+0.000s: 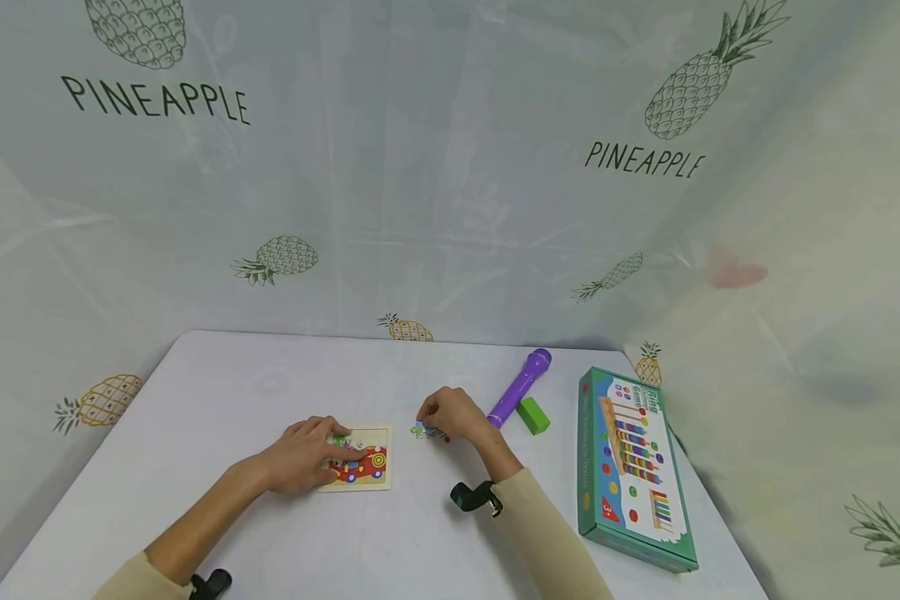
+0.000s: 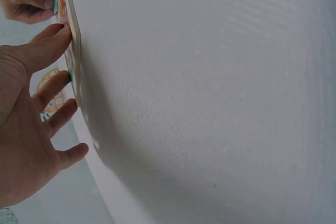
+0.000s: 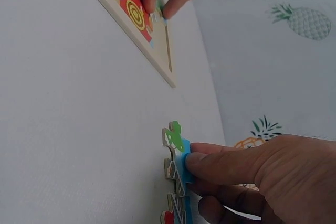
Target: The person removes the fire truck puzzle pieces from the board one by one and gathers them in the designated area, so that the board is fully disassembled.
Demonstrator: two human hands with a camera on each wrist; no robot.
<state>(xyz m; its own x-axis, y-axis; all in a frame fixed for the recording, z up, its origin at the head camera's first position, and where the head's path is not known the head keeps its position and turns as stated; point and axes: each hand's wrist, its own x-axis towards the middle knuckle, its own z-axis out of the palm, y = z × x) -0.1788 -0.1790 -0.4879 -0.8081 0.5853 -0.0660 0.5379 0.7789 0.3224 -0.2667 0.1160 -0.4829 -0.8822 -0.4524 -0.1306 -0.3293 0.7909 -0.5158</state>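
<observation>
On white table (image 1: 270, 383), before pineapple-print sheet (image 1: 420, 167): touching wooden puzzle board (image 1: 375, 434), left of centre, with spread fingers of left hand (image 1: 307, 454). Pinching blue-and-green puzzle piece (image 3: 180, 167), right of board, between thumb and bent fingers of right hand (image 1: 456, 412).

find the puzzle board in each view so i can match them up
Head: the board is low in the picture, left of centre, partly under the left hand.
Left wrist: upper left, the board seen nearly edge-on.
Right wrist: top, left of centre, the board cut by the upper edge.
Shared landmark: the left hand, at the board in all three.
</observation>
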